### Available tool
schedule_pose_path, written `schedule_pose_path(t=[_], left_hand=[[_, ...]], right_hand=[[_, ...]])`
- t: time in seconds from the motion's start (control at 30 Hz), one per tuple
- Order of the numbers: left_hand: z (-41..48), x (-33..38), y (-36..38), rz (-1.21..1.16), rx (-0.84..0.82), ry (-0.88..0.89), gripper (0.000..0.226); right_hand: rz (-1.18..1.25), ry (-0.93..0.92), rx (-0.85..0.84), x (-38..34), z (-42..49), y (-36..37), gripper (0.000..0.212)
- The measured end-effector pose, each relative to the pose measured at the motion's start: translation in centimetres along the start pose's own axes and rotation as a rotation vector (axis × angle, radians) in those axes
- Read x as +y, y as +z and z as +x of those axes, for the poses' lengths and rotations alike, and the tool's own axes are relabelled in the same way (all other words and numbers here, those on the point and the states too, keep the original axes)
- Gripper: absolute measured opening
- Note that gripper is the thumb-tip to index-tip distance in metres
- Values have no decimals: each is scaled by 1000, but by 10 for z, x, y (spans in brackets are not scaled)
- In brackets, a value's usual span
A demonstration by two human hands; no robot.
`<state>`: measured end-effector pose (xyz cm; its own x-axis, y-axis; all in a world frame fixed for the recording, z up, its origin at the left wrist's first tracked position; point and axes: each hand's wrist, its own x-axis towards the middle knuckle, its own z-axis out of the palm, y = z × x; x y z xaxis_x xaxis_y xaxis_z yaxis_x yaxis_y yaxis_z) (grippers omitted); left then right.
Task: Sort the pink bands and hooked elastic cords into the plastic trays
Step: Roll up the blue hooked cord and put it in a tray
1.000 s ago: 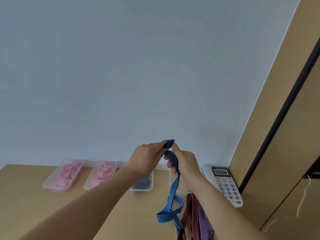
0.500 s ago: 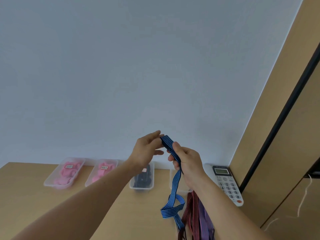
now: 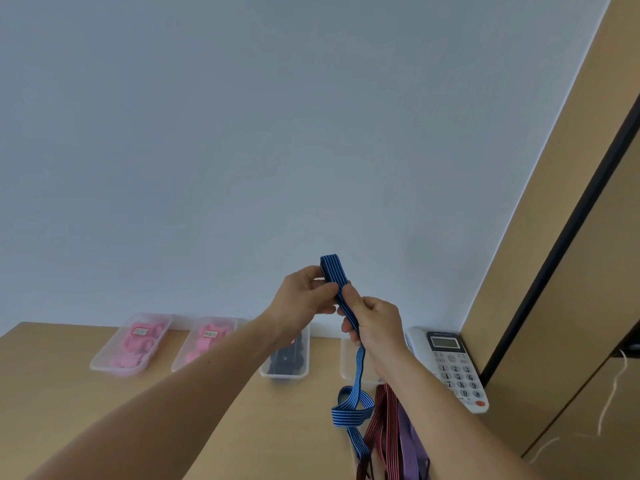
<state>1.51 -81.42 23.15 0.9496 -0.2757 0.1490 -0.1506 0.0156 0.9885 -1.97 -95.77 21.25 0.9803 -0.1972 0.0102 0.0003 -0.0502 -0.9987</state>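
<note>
Left hand point(image 3: 304, 299) and right hand point(image 3: 375, 323) pinch the blue striped cord point(image 3: 359, 367). Its lower end is lost among other cords point(image 3: 391, 427).

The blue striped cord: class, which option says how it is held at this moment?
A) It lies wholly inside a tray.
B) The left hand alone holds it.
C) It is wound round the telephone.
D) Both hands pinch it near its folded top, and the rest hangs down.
D: the left hand and the right hand both pinch the blue striped cord near its top, and its lower part hangs in a loop over the table.
</note>
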Motion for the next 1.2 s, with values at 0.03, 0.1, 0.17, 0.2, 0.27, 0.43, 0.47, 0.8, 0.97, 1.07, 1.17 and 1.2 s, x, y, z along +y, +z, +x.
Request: schedule_pose_path(t=[0.03,0.1,0.17,0.2,0.27,0.43,0.47,0.8,0.97,1.07,1.17,1.2], left_hand=[[0,1,1,68,10,47,21],[-2,0,1,274,44,165,19],[-3,-4,1,513,84,308,16],[-3,-7,-1,620,94,392,15],[-4,-13,-5,779,108,561,19],[-9,-17,-12,1021,69,864,34],[-7,-18,-14,1053,62,938,35],[0,-1,-14,-51,-66,-146,44],[-3,6,-8,-124,-205,-78,33],[0,12,-4,-111,-98,-2,23],[1,20,2,-66,-41,104,19],[1,23,3,-59,-26,124,19]], right_hand=[[-23,23,0,0,1,0,51],[-48,57,-1,0,1,0,52],[-48,68,-17,-2,0,0,51],[-35,73,-33,-3,0,0,51],[18,92,-70,-6,-1,1,54],[130,107,-162,-8,-1,0,67],[131,102,-169,-7,-1,0,65],[133,-97,-136,-8,-4,-1,48],[94,-162,-120,-7,-8,3,47],[74,-119,-57,-10,-6,2,51],[52,-94,-6,-14,-6,0,53],[45,-85,6,-15,-5,0,54]])
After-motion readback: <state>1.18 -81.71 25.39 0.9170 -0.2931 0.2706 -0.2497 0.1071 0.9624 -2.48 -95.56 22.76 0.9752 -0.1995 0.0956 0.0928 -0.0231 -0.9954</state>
